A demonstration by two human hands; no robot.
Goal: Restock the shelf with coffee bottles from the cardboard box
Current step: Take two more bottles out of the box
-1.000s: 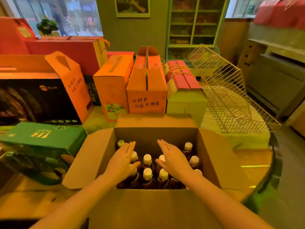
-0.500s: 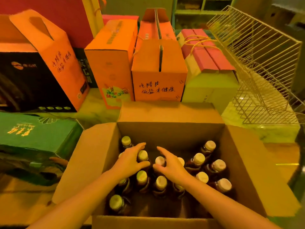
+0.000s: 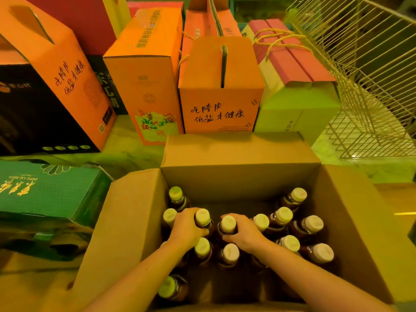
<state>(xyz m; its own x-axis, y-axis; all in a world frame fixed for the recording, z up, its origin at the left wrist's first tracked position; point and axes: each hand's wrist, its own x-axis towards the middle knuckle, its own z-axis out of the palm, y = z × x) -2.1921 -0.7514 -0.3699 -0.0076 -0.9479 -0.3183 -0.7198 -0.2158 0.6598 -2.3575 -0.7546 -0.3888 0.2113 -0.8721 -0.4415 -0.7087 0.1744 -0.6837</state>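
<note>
Your left hand (image 3: 186,229) curls round one coffee bottle (image 3: 202,216), your right hand (image 3: 245,234) round the neighbouring bottle (image 3: 227,224), both upright inside the cardboard box (image 3: 236,183) (orange carton (image 3: 220,95) behind reads 吃腊肉 低盐才健康).

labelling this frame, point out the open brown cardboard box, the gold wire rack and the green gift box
open brown cardboard box (image 3: 238,152): head view, far flap
gold wire rack (image 3: 360,141): head view, mesh base
green gift box (image 3: 49,190): head view, top face
</note>
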